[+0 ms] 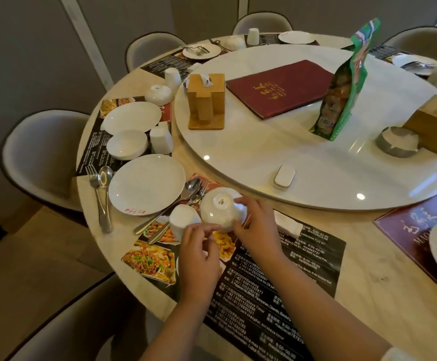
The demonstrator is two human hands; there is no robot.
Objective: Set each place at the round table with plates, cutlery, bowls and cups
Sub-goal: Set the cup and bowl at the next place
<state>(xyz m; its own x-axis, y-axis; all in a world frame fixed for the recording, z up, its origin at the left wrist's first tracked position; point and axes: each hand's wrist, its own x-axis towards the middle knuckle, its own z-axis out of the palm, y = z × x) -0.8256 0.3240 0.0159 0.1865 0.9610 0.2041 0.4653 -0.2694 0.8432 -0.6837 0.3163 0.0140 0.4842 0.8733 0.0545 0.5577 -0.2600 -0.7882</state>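
Observation:
An upside-down white bowl (pixel 216 207) sits on the printed placemat (pixel 290 269) at the near place. My right hand (pixel 256 225) grips its right side. My left hand (pixel 199 254) pinches the bowl's near rim, just beside an upturned white cup (pixel 182 220). To the left lies a large white plate (pixel 147 185). A fork (pixel 95 178) and a spoon (pixel 105 175) lie left of that plate. A second spoon (pixel 194 186) and another fork lie between the plate and the bowl.
The neighbouring place on the left has a plate (pixel 131 117), a bowl (pixel 127 144) and a cup (pixel 161 139). The white turntable (pixel 264 157) carries a red menu (pixel 279 87), a wooden napkin holder (pixel 207 100) and a green bag (pixel 342 82). Padded chairs (pixel 42 152) ring the table.

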